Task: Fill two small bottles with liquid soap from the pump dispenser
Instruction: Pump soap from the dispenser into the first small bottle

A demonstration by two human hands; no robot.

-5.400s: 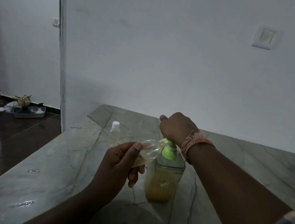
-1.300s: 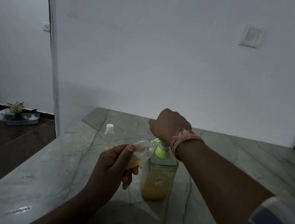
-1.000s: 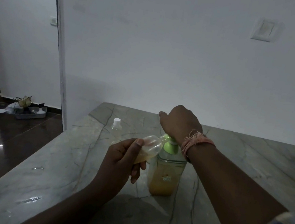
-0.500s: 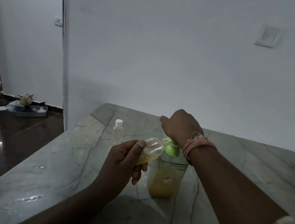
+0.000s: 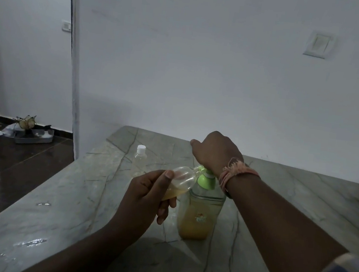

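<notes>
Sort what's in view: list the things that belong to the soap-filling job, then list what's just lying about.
Belongs to the job:
- pump dispenser, its top pressed by the right hand
- small tilted bottle, partly filled, held at the spout by the left hand
- capped bottle, standing behind

Lying about:
- tray of clutter on the floor
- wall switch
- wet spots on the table

We are seeing a polished, veined marble table (image 5: 90, 192), 2 clear plastic bottles (image 5: 182, 179), a translucent plastic dispenser (image 5: 198, 215) and glossy dark floor tiles (image 5: 12, 165).
</notes>
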